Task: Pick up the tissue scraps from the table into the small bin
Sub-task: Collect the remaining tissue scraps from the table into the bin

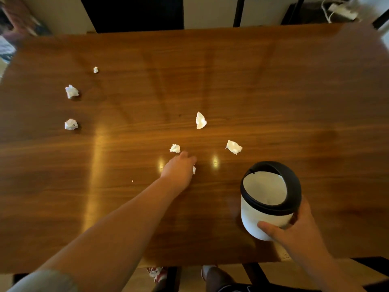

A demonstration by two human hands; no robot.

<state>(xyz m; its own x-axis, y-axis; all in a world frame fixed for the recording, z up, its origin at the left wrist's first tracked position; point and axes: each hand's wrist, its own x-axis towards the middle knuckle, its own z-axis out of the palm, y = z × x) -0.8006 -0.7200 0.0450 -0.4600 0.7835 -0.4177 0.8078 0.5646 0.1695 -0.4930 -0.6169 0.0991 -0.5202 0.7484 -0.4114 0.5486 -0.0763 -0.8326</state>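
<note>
Several white tissue scraps lie on the brown wooden table (273, 85). Three lie at the left: a tiny one (95, 69), one below it (71, 91) and another (71, 124). Near the middle are a scrap (201, 120), a second (234, 146) and a third (175, 148). My left hand (179, 171) reaches forward, fingers closed over a small scrap (194, 170) that peeks out at its right side; its fingertips are just short of the third middle scrap. My right hand (294, 230) grips the white small bin (263, 218), tilted, its black swing lid (290, 182) open.
The table's near edge runs just under my arms, with feet and floor below it. A white cable and adapter (342, 10) lie beyond the far right corner. Dark chair frames stand behind the far edge.
</note>
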